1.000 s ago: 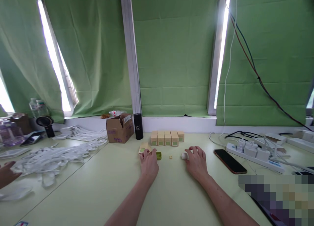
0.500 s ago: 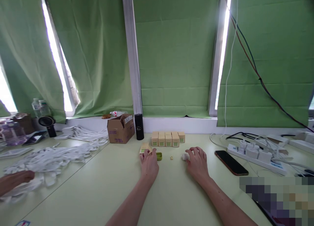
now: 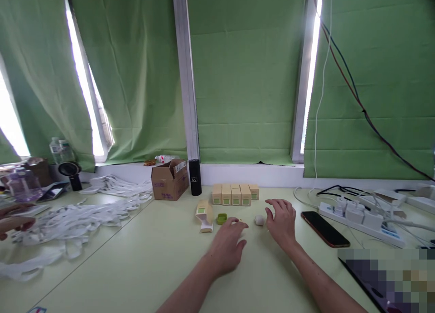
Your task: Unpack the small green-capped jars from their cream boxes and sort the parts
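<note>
My left hand hovers over the table, its thumb apart from the fingers. Under or just behind its fingertips is a small cream-coloured piece, mostly hidden. To the left, a small green tray-like container stands beside an open cardboard box, whose flap faces me. My right hand is spread, with its thumb close to a small white cylindrical roll; I cannot tell whether they touch. Neither hand visibly grips anything.
Several small tan boxes stand in a row behind. A brown carton and black cylinder are back left. White straps and another person's hand lie left. A phone and power strip are right.
My left hand has left the open box and moved right, towards the small cream piece. My right hand has come slightly away from the white roll. The other person's hand has shifted left.
</note>
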